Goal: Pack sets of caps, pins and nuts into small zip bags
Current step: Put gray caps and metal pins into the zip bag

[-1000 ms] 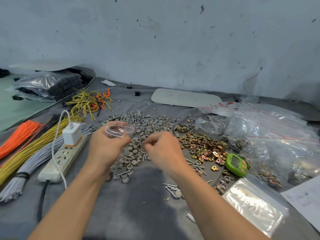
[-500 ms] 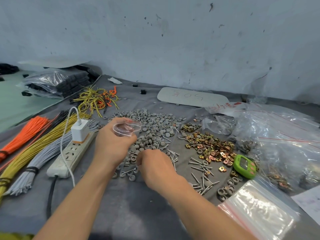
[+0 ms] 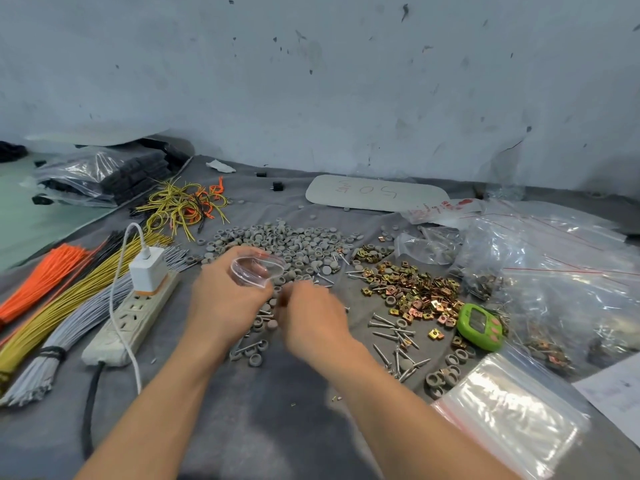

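Note:
My left hand (image 3: pixel 221 306) holds a small clear zip bag (image 3: pixel 256 271) with its mouth open, just above the near edge of a pile of grey caps (image 3: pixel 294 240). My right hand (image 3: pixel 315 320) is just right of the bag, blurred, with its back towards me and its fingers curled at the bag's mouth. Whatever those fingers hold is hidden. Brass-coloured square nuts (image 3: pixel 412 292) lie in a heap to the right. Loose metal pins (image 3: pixel 394 330) are scattered in front of the nuts.
A white power strip (image 3: pixel 131 320) with a charger lies at the left, beside bundles of orange, yellow and grey wires (image 3: pixel 52 299). A green timer (image 3: pixel 479 327), a stack of zip bags (image 3: pixel 509 410) and large plastic bags (image 3: pixel 554 265) crowd the right.
My right hand dipped down to the caps and pins half a second ago and has come back up to the bag's mouth. My left hand kept the bag in place.

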